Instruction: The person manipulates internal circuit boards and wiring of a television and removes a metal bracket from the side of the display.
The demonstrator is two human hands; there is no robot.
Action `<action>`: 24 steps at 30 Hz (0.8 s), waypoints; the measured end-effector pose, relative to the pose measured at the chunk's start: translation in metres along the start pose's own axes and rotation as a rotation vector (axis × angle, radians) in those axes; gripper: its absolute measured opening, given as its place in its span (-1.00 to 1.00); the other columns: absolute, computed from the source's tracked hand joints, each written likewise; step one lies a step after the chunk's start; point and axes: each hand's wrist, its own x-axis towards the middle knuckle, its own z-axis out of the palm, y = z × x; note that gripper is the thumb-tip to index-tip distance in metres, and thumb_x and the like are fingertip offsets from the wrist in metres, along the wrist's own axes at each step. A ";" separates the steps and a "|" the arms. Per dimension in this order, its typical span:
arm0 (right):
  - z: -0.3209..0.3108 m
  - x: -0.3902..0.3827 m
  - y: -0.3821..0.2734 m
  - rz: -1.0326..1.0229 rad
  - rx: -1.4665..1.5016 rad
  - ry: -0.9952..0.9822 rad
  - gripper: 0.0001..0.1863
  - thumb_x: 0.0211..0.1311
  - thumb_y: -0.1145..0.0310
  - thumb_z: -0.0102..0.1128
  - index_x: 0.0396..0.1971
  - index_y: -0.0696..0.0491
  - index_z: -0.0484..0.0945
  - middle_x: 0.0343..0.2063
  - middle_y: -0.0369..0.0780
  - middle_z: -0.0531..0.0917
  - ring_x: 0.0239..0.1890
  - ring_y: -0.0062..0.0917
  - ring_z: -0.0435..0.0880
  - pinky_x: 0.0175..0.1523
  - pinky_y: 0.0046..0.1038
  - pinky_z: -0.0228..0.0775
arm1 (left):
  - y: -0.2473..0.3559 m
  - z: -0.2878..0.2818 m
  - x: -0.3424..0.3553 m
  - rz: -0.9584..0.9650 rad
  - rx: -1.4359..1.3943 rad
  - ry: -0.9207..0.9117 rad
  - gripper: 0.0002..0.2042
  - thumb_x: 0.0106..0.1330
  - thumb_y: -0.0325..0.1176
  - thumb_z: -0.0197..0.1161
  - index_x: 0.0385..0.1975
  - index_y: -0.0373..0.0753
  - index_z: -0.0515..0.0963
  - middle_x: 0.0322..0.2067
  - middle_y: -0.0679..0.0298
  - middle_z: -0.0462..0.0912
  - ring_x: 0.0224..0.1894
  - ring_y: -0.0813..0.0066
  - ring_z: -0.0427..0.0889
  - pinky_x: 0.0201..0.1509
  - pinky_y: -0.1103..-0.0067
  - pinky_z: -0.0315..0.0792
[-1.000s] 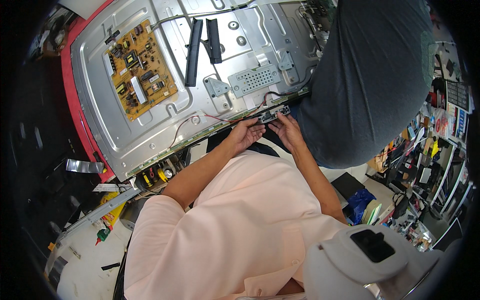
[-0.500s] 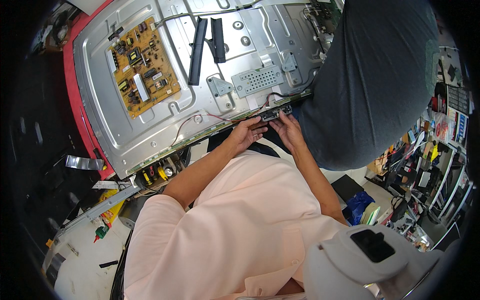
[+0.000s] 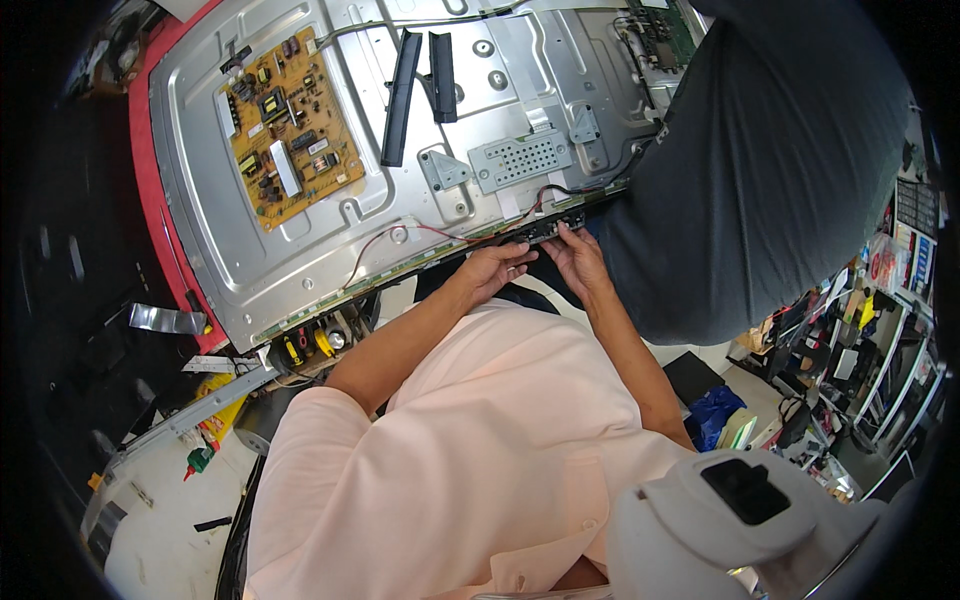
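My left hand point(image 3: 498, 264) and my right hand point(image 3: 576, 252) both pinch a small black electronic module point(image 3: 545, 226) at the lower edge of a large silver metal panel point(image 3: 255, 250). A thin red-and-black cable point(image 3: 420, 227) runs along that edge beside the module. On the panel sit an orange circuit board point(image 3: 290, 130), two long black plastic pieces point(image 3: 402, 100) and a perforated silver bracket point(image 3: 520, 160).
Another person in dark clothing point(image 3: 760, 180) is close on the right of the panel. A red-edged mat point(image 3: 160, 200) borders the left. Tools point(image 3: 310, 345) lie below the panel. Cluttered shelving point(image 3: 880, 330) stands at the right.
The panel has shifted slightly right and up in the picture, and the dark-clothed person has shifted right. Both my hands stay on the module, with only small finger movement.
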 end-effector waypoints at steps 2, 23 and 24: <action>-0.002 0.000 0.001 -0.003 0.019 -0.004 -0.67 0.23 0.49 0.02 -0.01 0.10 0.28 -0.09 -0.19 0.47 0.00 -0.42 0.45 0.18 -0.25 0.25 | 0.000 0.001 0.000 0.005 0.008 0.006 -0.82 0.17 -0.48 0.21 -0.23 -0.23 0.47 -0.28 0.30 0.56 -0.12 0.42 0.54 -0.20 0.60 0.38; -0.004 -0.002 0.002 0.015 -0.004 0.023 -0.72 0.19 0.52 0.05 -0.08 0.10 0.34 -0.10 -0.20 0.47 -0.04 -0.44 0.48 0.10 -0.34 0.35 | 0.001 0.005 -0.008 0.014 0.013 -0.008 -0.83 0.18 -0.44 0.21 -0.24 -0.19 0.46 -0.30 0.35 0.57 -0.19 0.48 0.57 -0.21 0.64 0.39; -0.004 -0.002 0.002 0.015 0.005 0.018 -0.72 0.18 0.54 0.04 -0.08 0.11 0.35 -0.11 -0.20 0.48 -0.04 -0.43 0.48 0.10 -0.33 0.35 | 0.002 0.005 -0.009 0.013 0.011 -0.006 -0.83 0.19 -0.45 0.21 -0.24 -0.19 0.46 -0.30 0.34 0.57 -0.19 0.48 0.57 -0.22 0.64 0.39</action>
